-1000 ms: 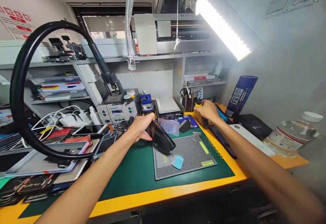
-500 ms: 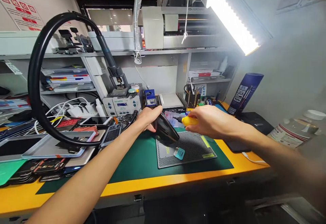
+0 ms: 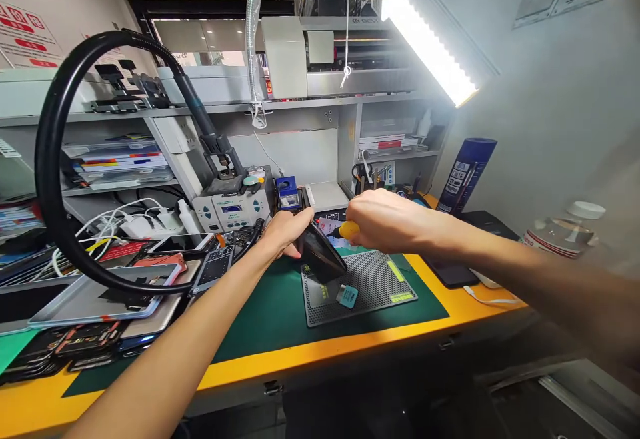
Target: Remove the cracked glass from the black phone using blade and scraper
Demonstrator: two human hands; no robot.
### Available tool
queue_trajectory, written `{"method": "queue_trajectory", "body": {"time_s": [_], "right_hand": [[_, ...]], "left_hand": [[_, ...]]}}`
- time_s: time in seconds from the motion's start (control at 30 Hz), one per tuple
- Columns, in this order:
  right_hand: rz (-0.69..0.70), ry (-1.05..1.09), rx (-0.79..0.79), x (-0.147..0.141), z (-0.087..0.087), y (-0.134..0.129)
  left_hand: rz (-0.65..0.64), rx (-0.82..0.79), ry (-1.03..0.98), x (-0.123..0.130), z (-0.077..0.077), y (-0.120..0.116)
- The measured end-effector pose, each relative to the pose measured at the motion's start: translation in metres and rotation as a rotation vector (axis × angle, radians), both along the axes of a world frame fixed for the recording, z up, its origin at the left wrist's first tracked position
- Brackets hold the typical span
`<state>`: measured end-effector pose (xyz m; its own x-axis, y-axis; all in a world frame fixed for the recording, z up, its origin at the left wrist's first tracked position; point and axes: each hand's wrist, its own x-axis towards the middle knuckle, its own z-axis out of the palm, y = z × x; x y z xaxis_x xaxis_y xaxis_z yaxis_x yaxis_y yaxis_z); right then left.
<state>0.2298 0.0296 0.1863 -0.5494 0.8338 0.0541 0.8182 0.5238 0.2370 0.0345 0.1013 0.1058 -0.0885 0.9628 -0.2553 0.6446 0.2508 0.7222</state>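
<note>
My left hand (image 3: 286, 232) is closed on the upper end of a black phone (image 3: 323, 254). The phone is held tilted above a grey perforated mat (image 3: 373, 286), its lower end slanting to the right. My right hand (image 3: 377, 220) is wrapped round a yellow-handled tool (image 3: 349, 230) with a dark front end aimed at the phone's upper right edge. Whether its tip touches the phone I cannot tell. A small teal item with a metallic end (image 3: 347, 296) lies on the perforated mat below the phone.
A green work mat (image 3: 260, 329) covers the yellow-edged bench. Phones and trays (image 3: 100, 296) are piled at left under a looped black hose (image 3: 43, 159). A soldering or hot-air station (image 3: 231, 209) stands behind. To the right are a blue cylinder (image 3: 465, 176) and a clear bottle (image 3: 560, 232).
My right hand has moved left, bringing the yellow-handled tool nearer the phone. My left hand still grips the phone at much the same tilt. The camera view has turned slightly right.
</note>
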Motion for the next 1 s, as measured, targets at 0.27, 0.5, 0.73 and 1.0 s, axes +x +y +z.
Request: {"method": "queue_trajectory", "body": {"time_s": [0.27,0.5,0.73,1.0], "right_hand": [[0.017,0.017,0.015,0.005,-0.005,0.003],[0.022,0.044,0.017,0.011,-0.008,0.001],[-0.003,0.090,-0.007,0.015,-0.009,-0.002],[-0.026,0.302,-0.098,0.033,-0.017,0.000]], "left_hand": [[-0.051,-0.070,-0.019,-0.001,0.000,0.001],[-0.056,-0.064,-0.023,-0.002,-0.001,0.001],[-0.042,-0.073,-0.041,-0.004,-0.006,0.006],[-0.039,-0.086,-0.060,-0.005,-0.008,0.009]]}}
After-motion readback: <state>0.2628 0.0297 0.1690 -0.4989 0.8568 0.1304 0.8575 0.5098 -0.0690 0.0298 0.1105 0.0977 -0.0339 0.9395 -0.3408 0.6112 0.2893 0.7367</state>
